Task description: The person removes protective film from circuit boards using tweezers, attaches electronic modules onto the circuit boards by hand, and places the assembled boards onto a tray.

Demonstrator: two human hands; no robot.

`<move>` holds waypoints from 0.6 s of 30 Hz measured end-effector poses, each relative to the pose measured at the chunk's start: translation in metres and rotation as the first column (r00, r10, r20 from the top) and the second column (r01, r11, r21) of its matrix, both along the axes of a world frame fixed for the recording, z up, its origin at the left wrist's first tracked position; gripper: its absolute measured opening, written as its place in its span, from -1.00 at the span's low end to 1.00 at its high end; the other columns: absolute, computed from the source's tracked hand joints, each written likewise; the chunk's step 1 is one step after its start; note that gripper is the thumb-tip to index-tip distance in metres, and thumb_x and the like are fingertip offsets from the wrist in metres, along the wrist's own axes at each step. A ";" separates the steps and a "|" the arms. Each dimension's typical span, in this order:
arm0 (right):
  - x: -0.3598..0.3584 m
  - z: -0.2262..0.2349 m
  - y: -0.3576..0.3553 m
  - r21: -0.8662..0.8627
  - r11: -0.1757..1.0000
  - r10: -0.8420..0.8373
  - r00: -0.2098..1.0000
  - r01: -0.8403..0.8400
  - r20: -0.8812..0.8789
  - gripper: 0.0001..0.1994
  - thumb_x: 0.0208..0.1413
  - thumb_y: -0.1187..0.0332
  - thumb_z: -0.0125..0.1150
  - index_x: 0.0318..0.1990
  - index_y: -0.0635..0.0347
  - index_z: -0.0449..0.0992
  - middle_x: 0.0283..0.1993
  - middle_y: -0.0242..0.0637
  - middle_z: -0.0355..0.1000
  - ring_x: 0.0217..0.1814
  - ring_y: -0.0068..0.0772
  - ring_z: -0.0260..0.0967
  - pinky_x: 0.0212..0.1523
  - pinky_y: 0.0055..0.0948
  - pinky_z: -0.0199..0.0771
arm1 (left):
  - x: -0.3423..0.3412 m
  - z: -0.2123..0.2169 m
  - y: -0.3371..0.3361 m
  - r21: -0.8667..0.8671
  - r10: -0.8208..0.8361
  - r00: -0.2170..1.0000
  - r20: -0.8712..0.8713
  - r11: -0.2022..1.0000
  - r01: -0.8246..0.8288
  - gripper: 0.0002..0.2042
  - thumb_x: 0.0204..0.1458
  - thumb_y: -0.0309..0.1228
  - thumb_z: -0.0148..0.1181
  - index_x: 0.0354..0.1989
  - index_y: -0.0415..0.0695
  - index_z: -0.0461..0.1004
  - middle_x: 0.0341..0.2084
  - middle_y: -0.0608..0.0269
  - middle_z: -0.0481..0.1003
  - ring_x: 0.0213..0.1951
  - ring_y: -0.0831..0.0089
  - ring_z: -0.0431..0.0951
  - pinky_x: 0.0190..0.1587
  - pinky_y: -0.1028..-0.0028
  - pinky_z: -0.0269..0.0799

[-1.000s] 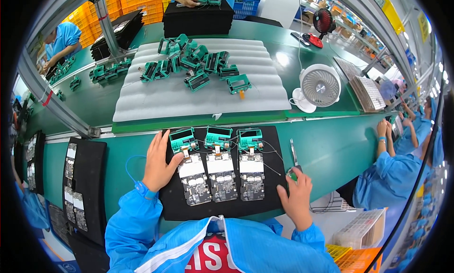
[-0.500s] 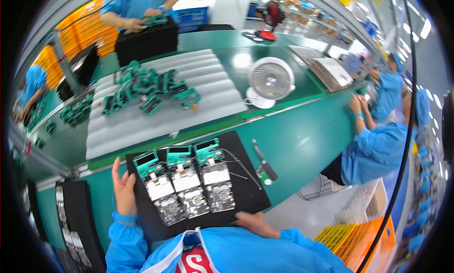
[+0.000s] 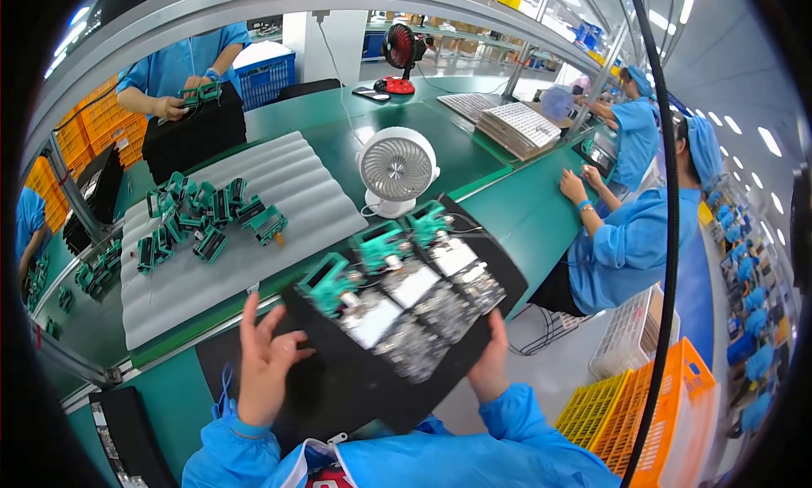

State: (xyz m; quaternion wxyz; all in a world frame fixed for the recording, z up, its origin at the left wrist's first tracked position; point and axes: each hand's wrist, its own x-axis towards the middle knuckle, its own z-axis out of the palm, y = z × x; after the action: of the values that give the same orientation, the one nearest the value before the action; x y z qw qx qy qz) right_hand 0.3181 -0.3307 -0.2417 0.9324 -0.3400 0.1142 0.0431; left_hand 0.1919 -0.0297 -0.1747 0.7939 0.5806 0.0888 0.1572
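i found the black foam pad (image 3: 505, 261) raised and tilted over the green workbench (image 3: 526, 226), carrying three circuit boards (image 3: 436, 315) with green plastic frames (image 3: 379, 246). the right hand (image 3: 491, 363) gripped its near right edge; the left hand (image 3: 269, 365) was spread wide, contact unclear. i judged one-sided support could slide boards off.

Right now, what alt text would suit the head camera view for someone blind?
A person's right hand grips a black sheet carrying three circuit boards with green frames; the left hand is spread open at its left. Beyond are a white fan and a pale mat.
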 end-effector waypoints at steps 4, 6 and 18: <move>0.058 -0.014 -0.075 0.000 0.992 -0.127 0.989 0.127 0.072 -0.47 0.38 0.01 -0.10 0.29 0.21 0.38 0.29 -0.19 0.42 0.30 -0.09 0.37 0.36 -0.15 0.30 | -0.004 0.003 -0.003 0.129 -0.095 0.995 -0.021 0.987 0.097 -0.26 0.20 -0.51 0.16 0.52 0.00 -0.07 0.37 0.01 0.11 0.12 0.30 0.47 0.04 0.34 0.53; 0.092 -0.030 -0.108 0.014 0.987 -0.163 0.980 0.163 0.114 -0.47 0.37 0.00 -0.08 0.27 0.20 0.40 0.28 -0.18 0.43 0.30 -0.05 0.37 0.37 -0.09 0.29 | -0.013 0.005 0.004 0.146 -0.076 0.996 -0.037 0.986 0.080 -0.31 0.18 -0.54 0.16 0.48 -0.09 0.02 0.37 0.06 0.13 0.12 0.31 0.47 0.05 0.34 0.53; 0.255 -0.062 -0.159 -0.345 0.685 -0.527 0.764 0.642 0.373 -0.61 0.34 0.12 0.14 0.09 0.28 0.39 0.06 -0.20 0.42 0.04 -0.34 0.34 0.11 -0.31 0.36 | -0.147 0.028 0.067 0.562 0.421 0.906 -0.043 0.760 -0.326 -0.57 0.13 -0.53 0.15 0.22 -0.17 0.39 0.23 0.12 0.30 0.07 0.33 0.49 -0.05 0.48 0.48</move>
State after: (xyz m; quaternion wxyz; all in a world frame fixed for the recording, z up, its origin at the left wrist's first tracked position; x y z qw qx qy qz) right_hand 0.5735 -0.4897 -0.3036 0.7969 -0.4951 0.1090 -0.3286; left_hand 0.0448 0.0369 -0.1470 0.5387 0.7625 0.2207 0.2823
